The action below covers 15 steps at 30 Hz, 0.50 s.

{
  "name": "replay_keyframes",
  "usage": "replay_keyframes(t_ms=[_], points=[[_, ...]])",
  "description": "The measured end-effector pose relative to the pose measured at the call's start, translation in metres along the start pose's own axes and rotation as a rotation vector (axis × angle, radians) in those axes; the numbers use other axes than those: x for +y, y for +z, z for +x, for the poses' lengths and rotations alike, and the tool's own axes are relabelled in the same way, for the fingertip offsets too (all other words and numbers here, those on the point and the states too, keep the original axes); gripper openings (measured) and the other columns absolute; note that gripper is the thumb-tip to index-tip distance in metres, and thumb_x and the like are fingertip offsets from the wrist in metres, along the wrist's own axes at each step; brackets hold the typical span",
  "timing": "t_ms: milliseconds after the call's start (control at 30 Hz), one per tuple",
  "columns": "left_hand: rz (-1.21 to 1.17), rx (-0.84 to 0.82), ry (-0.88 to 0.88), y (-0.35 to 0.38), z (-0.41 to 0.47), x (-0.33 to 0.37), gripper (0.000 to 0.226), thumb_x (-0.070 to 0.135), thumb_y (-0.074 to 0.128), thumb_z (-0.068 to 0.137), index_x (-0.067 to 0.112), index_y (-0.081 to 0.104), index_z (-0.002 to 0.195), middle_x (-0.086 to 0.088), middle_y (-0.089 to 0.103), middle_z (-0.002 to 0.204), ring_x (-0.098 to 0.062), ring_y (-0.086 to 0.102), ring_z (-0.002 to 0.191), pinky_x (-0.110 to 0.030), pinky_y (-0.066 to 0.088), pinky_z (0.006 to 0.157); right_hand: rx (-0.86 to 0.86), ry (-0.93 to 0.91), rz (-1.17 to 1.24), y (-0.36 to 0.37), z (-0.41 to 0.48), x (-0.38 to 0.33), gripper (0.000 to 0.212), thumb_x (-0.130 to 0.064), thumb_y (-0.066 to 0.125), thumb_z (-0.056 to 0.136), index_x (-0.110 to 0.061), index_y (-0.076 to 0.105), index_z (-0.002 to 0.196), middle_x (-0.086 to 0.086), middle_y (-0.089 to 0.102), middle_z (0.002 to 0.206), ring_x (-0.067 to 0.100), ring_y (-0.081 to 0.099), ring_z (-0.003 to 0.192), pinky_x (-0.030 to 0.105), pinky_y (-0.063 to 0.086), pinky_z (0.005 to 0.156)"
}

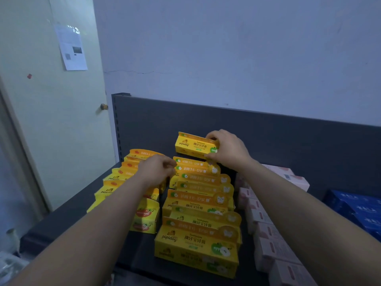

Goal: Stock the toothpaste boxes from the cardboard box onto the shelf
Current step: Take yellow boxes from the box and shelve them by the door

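Head view: my right hand (227, 149) pinches a yellow toothpaste box (194, 145) above the shelf (68, 215). My left hand (156, 170), fingers curled, rests on the box rows (198, 203).

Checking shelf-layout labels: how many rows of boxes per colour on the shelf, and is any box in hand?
Yellow: 2, left row and middle row
Pink row: 1
Blue row: 1, cut off by the frame edge
Total: 4 rows
In hand: 1 yellow box, right hand

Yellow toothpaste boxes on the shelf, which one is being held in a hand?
The yellow toothpaste box at the back of the middle row, held by the right hand above the others.
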<state>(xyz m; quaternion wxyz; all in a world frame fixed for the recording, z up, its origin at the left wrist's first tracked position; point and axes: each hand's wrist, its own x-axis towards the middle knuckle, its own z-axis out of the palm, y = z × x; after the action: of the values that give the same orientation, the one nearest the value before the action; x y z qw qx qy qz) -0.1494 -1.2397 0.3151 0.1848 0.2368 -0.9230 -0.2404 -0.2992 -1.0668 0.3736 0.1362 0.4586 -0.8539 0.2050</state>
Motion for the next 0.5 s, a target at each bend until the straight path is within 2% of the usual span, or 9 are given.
replay_keyframes(t_ms=[67,133,300,367,500], points=[[0.112,0.0,-0.005,0.002,0.006,0.001,0.026,0.034,0.057,0.093,0.033,0.063,0.118,0.011,0.063,0.12,-0.015,0.053,0.117,-0.043,0.034,0.105,-0.022,0.026,0.008,-0.003,-0.001,0.004,0.046,-0.036,0.078,0.072,-0.033,0.056,0.113,-0.012,0.055,0.107,0.009,0.054,0.097,0.03,0.048,0.075],[0.185,-0.014,-0.008,0.003,0.013,0.001,0.029,0.034,0.055,0.094,0.033,0.06,0.123,0.01,0.062,0.124,-0.017,0.05,0.12,-0.042,0.027,0.103,-0.045,0.053,0.004,-0.005,-0.002,0.008,0.046,-0.035,0.078,0.072,-0.034,0.057,0.113,-0.012,0.056,0.107,0.009,0.054,0.096,0.03,0.049,0.074],[0.406,-0.114,0.009,0.005,0.024,0.006,0.039,0.031,0.043,0.098,0.038,0.046,0.136,0.005,0.055,0.134,-0.027,0.039,0.129,-0.045,0.026,0.104,-0.084,0.065,-0.022,-0.003,-0.001,0.009,0.049,-0.035,0.078,0.072,-0.034,0.056,0.115,-0.012,0.055,0.111,0.009,0.053,0.097,0.03,0.049,0.075],[0.408,-0.12,0.01,0.004,0.025,0.006,0.038,0.029,0.041,0.099,0.039,0.048,0.135,0.004,0.053,0.137,-0.027,0.037,0.131,-0.045,0.024,0.105,-0.093,0.071,-0.02,-0.003,0.0,0.009,0.049,-0.035,0.078,0.072,-0.034,0.056,0.116,-0.012,0.055,0.112,0.009,0.053,0.098,0.03,0.05,0.075],[0.282,-0.113,0.034,0.001,0.025,-0.002,0.032,0.026,0.042,0.099,0.038,0.059,0.123,0.009,0.058,0.131,-0.02,0.045,0.125,-0.045,0.025,0.102,-0.109,0.061,-0.02,-0.003,0.002,0.008,0.049,-0.032,0.078,0.073,-0.034,0.058,0.117,-0.011,0.056,0.114,0.01,0.053,0.099,0.033,0.052,0.078]])
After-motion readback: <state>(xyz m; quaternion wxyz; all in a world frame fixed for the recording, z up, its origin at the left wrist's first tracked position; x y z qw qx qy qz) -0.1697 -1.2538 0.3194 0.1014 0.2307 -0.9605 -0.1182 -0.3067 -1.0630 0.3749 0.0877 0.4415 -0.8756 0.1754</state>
